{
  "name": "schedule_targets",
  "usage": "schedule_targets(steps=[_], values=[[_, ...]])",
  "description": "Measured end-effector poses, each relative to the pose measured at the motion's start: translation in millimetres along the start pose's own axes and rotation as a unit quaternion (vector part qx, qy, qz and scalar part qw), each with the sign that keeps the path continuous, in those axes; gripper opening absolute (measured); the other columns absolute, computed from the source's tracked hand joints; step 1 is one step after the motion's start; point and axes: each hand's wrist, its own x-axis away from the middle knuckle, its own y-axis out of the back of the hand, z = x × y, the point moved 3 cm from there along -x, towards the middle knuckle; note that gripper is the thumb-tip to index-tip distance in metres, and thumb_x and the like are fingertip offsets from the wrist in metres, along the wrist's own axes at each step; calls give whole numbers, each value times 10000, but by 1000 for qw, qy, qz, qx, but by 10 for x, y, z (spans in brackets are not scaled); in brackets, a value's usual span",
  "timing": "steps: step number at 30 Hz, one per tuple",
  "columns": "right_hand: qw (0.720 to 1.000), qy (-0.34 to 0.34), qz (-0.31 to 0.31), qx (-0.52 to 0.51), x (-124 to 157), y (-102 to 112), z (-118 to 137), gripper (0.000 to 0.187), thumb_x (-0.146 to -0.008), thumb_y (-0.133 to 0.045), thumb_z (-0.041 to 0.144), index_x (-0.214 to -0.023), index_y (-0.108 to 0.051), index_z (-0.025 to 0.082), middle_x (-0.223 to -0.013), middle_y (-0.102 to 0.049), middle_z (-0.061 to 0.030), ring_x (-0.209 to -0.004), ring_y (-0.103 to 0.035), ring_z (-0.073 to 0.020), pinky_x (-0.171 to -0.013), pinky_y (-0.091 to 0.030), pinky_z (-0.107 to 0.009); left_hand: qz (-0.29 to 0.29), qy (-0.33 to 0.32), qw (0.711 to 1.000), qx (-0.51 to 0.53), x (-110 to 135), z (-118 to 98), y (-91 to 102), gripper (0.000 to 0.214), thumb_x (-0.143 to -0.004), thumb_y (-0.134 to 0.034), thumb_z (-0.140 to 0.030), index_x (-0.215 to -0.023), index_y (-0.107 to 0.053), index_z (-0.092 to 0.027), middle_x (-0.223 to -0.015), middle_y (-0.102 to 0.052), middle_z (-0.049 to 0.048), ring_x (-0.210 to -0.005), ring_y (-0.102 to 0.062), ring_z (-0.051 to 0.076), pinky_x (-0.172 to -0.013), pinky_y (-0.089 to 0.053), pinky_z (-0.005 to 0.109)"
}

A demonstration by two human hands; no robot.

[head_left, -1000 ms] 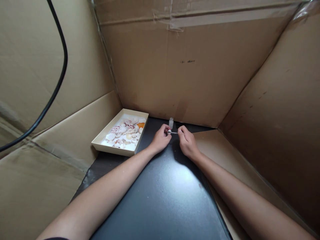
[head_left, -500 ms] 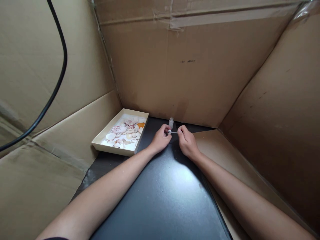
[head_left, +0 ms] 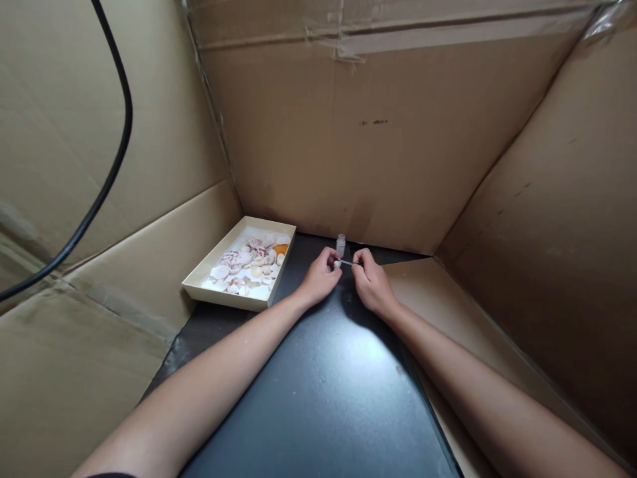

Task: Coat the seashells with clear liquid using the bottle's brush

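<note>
My left hand (head_left: 322, 275) is closed, pinching a small whitish piece (head_left: 337, 264), perhaps a shell; it is too small to be sure. My right hand (head_left: 369, 279) grips a thin, pale, rod-like tool (head_left: 347, 262) whose far end reaches the piece between my left fingers. Just behind the fingers a small clear glass bottle (head_left: 341, 244) stands upright, without a visible cap and with a whitish lower part. To the left of my left hand is a shallow cream tray (head_left: 226, 298) holding several seashells (head_left: 237, 258), some with reddish markings.
Cardboard walls (head_left: 318, 146) enclose the dark tabletop (head_left: 318, 398) at the back and both sides. A cardboard sheet (head_left: 423, 285) lies along the right. A black cable (head_left: 119, 156) hangs at the upper left. An orange item (head_left: 281, 249) lies in the tray.
The thin tool has tilted slightly, its right end lower, and my right fingers have shifted a little. My left hand, the bottle and the tray stay in place.
</note>
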Motion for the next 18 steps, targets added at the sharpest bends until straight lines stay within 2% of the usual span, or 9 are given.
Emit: schedule_targets(steps=[4, 10, 18], values=[[1000, 10, 1, -28, -6, -19, -7, 127, -792, -361, 268, -911, -388, 232, -784, -529, -10, -675, -481, -183, -653, -358, -298, 2, 0, 1000, -3, -3, 6, 0, 214, -739, -492, -15, -881, -483, -176, -784, -488, -40, -672, -446, 75, -634, -357, 188], [999, 13, -3, -43, -19, -48, -38, 110, -769, -362, 269, -872, -352, 231, -739, -474, 10, -635, -433, -169, -618, -344, -290, -3, 3, 1000, -1, -9, 3, 0, 221, -730, -499, -18, -883, -485, -177, -774, -492, -41, -674, -451, 78, -634, -357, 189], [999, 5, 4, -36, -16, -27, -2, 109, -752, -385, 277, -848, -374, 227, -743, -502, 3, -635, -440, -167, -620, -346, -285, -3, -10, 1000, -4, -14, 33, -3, 212, -741, -491, -19, -879, -481, -179, -798, -494, -33, -714, -473, 82, -652, -373, 192]])
